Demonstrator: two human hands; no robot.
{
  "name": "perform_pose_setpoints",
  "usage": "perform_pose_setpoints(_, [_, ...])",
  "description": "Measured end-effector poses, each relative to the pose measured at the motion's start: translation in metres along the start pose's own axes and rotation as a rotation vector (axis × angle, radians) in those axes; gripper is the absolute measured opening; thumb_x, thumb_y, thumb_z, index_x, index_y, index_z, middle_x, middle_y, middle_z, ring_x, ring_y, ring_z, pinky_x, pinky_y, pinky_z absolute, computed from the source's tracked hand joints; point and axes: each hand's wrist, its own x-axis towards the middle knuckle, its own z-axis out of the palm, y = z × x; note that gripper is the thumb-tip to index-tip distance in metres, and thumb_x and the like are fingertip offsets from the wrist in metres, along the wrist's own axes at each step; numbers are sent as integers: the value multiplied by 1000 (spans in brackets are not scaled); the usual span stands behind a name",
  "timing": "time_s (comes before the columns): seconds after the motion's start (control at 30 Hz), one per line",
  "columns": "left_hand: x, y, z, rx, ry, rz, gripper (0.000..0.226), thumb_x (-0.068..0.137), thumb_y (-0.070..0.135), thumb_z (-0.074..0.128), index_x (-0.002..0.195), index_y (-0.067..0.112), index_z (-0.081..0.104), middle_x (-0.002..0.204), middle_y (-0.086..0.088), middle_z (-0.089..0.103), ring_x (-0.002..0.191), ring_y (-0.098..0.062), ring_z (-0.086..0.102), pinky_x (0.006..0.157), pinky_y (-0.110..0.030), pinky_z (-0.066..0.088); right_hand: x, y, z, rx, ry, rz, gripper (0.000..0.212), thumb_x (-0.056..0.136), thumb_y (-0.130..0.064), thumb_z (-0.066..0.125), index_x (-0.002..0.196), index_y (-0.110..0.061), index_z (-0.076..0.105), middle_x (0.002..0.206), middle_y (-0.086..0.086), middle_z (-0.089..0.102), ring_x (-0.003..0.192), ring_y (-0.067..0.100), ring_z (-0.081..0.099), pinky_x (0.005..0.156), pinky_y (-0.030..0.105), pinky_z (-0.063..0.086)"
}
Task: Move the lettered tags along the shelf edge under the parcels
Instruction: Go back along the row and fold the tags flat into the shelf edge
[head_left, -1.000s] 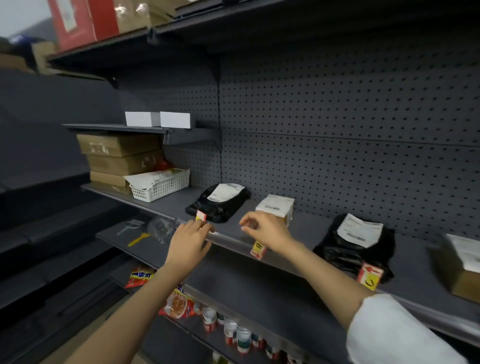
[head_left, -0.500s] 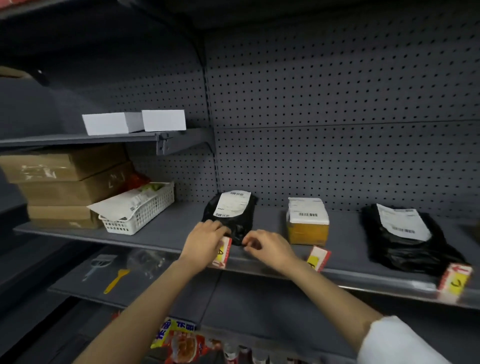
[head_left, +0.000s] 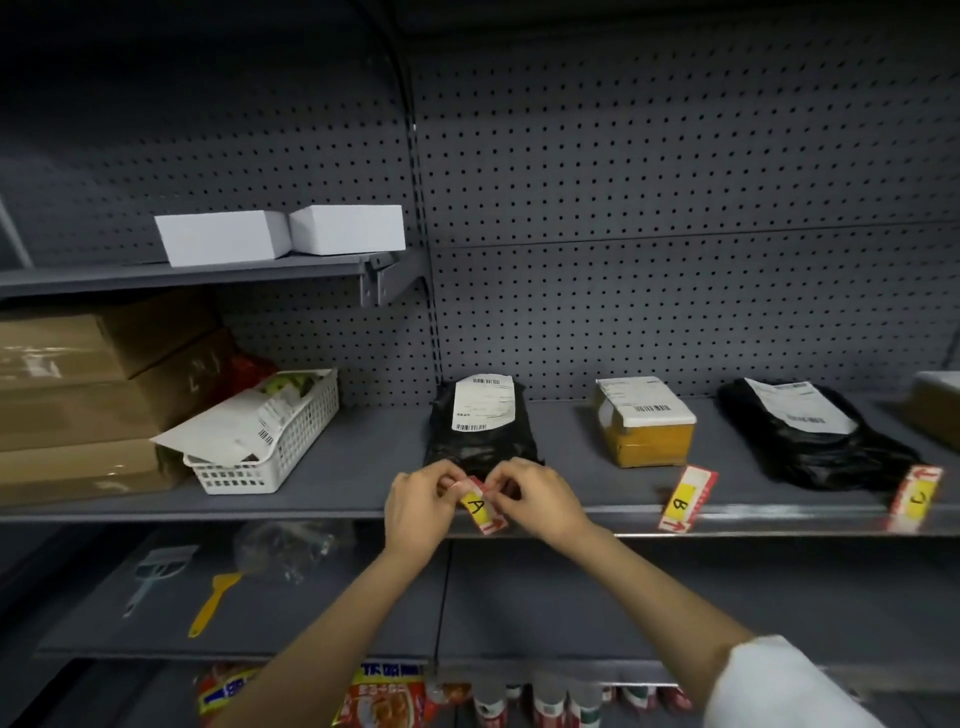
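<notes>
A red-and-yellow tag marked A (head_left: 480, 508) sits on the grey shelf edge (head_left: 311, 514), right below a black parcel (head_left: 480, 434) with a white label. My left hand (head_left: 421, 512) pinches the tag's upper left end and my right hand (head_left: 540, 499) pinches its right side. Tag B (head_left: 684, 501) leans on the edge below a yellow-brown box parcel (head_left: 644, 423). Tag C (head_left: 917, 499) stands below a second black parcel (head_left: 810, 434) at the right.
A white basket (head_left: 280, 447) with papers and stacked cardboard boxes (head_left: 93, 395) fill the shelf's left. Two white boxes (head_left: 280, 236) rest on the upper shelf. A brown box (head_left: 935, 415) is at the far right. The lower shelf holds a yellow spatula (head_left: 213, 603) and a brush (head_left: 150, 571).
The view has swung to face the shelf straight on. Both hands have closed in on tag A, which now sits centred below the left black parcel.
</notes>
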Motion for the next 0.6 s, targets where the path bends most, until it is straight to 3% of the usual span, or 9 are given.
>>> perform_pose_setpoints(0.1, [-3,-15,-3,-30,14,10,7,76,21,73,77,26,68,73,5,72,74,-16,64,75,-34,48,3,-8,2,-106,-32,-47,5,84,-25,62,89,-25,64,97,-2,66,93,17,60,85,29,39])
perform_pose_setpoints(0.23, [-1,-21,-6,222,-21,168,7,76,29,72,82,26,69,81,5,65,83,-18,52,77,-32,36,3,-14,0,-275,-38,-149,8,85,-19,58,91,-22,62,100,1,64,100,21,56,88,32,34])
perform_pose_setpoints(0.43, [0,-25,-6,367,-106,186,9,76,30,71,83,25,70,81,4,70,85,-19,53,79,-29,36,0,-18,9,-382,-25,-190,14,89,-23,53,97,-23,64,103,1,63,101,21,53,86,31,34])
perform_pose_setpoints(0.6, [-3,-28,-10,423,-79,275,12,77,30,70,85,23,64,75,3,69,82,-19,52,77,-31,37,-9,-8,5,-397,38,-178,13,84,-24,58,95,-26,64,99,-4,67,98,18,54,85,28,32])
